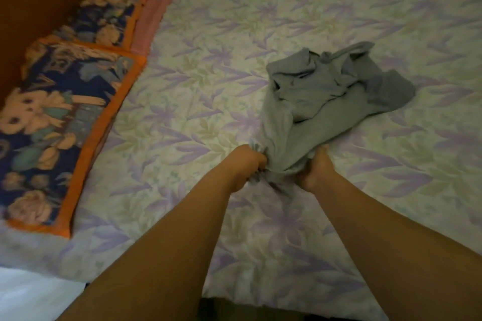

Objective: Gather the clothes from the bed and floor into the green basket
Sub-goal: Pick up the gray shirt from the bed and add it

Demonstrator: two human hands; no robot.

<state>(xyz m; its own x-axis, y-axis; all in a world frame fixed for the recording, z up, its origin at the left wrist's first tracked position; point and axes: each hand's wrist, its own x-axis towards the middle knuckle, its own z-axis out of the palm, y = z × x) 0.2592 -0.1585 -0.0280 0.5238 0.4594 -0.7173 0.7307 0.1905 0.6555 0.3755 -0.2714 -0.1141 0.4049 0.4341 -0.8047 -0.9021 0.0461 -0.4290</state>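
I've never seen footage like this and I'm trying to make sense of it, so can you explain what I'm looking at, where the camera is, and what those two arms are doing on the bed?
There is no machine here. The single picture comes from a camera worn on a person's head, looking forward and down, so the two bare arms reaching in from the bottom are that person's own.

The surface is a bed with a floral sheet in pale purple and green. Along its left edge lie blue patterned cushions with orange borders.

On the sheet lies one crumpled grey garment. The left hand and the right hand each have a grip on its near edge, bunching the cloth, while the rest lies on the bed. No green basket shows in this view.
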